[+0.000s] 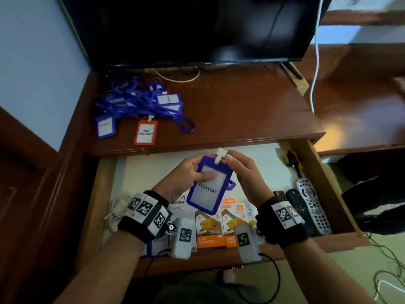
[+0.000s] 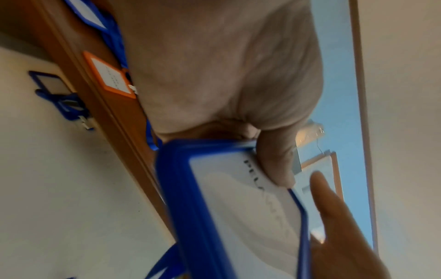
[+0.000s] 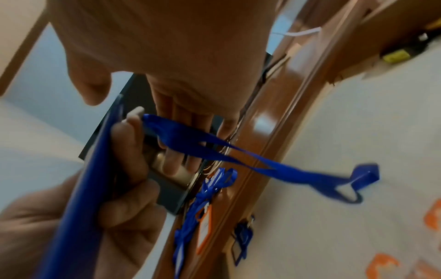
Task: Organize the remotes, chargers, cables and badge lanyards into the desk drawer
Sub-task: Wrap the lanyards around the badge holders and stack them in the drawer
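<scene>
Both hands held one blue badge holder above the open drawer: my left hand gripped its body, my right hand pinched the white clip. Its loose lanyard, trailing beneath, could snag the charger boxes below.

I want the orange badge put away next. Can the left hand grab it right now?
Probably not yet: the left hand grips the blue badge. The orange badge lies uncovered on the desk, so the path looks free.
</scene>
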